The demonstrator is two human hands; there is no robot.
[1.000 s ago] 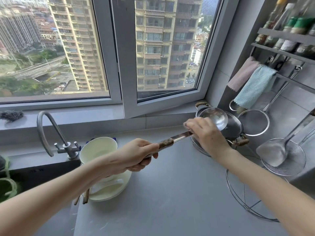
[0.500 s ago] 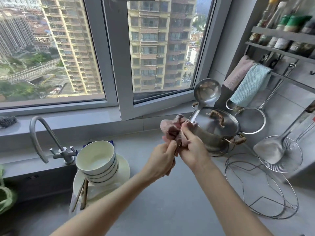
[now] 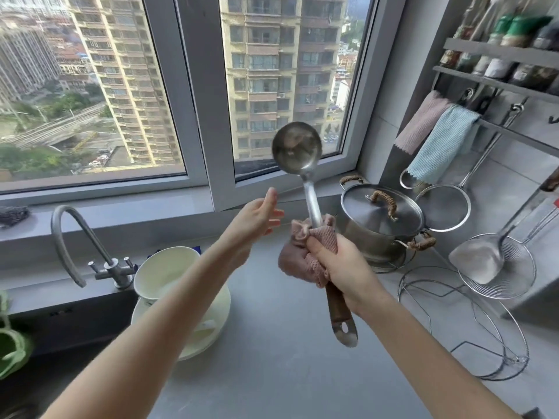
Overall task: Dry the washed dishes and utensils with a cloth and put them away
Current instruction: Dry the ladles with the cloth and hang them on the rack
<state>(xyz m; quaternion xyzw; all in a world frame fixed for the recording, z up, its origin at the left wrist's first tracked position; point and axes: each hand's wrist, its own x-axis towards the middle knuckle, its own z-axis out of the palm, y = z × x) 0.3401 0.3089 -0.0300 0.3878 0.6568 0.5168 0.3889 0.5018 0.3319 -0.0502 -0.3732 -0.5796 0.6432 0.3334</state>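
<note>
A steel ladle (image 3: 298, 152) with a brown handle stands upright in mid-air, bowl at the top. My right hand (image 3: 341, 267) grips its stem through a pink cloth (image 3: 302, 255) bunched around it. My left hand (image 3: 257, 219) hovers just left of the stem with straight fingers, touching nothing. Cream bowls (image 3: 165, 273) are stacked on a cream plate (image 3: 217, 309) beside the tap, with chopsticks partly hidden under my left arm.
A lidded steel pot (image 3: 378, 225) sits right of the ladle. Strainers (image 3: 444, 210), a spatula (image 3: 478, 261) and a wire rack (image 3: 465, 325) crowd the right side. Pink and blue towels (image 3: 438, 146) hang from a rail. Tap (image 3: 78, 243) and sink lie at left.
The ladle has swung from lying low over the counter to upright. My left hand has let go of its handle and opened. My right hand now holds the stem in the cloth alone.
</note>
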